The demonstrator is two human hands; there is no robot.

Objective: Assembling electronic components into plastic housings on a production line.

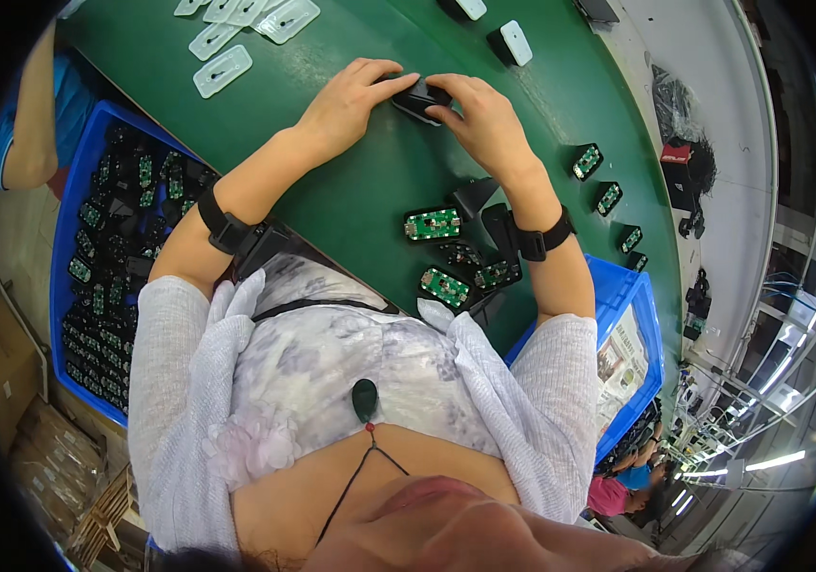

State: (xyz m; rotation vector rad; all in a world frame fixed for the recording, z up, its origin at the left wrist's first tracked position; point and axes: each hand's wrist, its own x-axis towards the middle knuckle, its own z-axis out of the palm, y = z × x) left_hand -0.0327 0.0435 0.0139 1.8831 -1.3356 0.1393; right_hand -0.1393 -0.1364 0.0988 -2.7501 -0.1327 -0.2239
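Note:
A small black plastic casing (419, 101) rests on the green tabletop between my hands. My left hand (346, 107) pinches its left end with thumb and fingertips. My right hand (480, 116) curls around the other end, thumb on the near side. The fingers hide part of the casing. Closer to me, below my right wrist, lie black casings with green circuit boards, among them one board (433, 224) and another (444, 286) facing up. Near the far edge stands a black casing with a white face (515, 43).
Pale rounded covers (223, 71) lie at the far left. Several casings with boards (587, 162) line the table's right side. A blue bin (62, 276) full of casings stands left; another blue bin (658, 329) with paper stands right. At far left, a person's arm (32, 124) shows.

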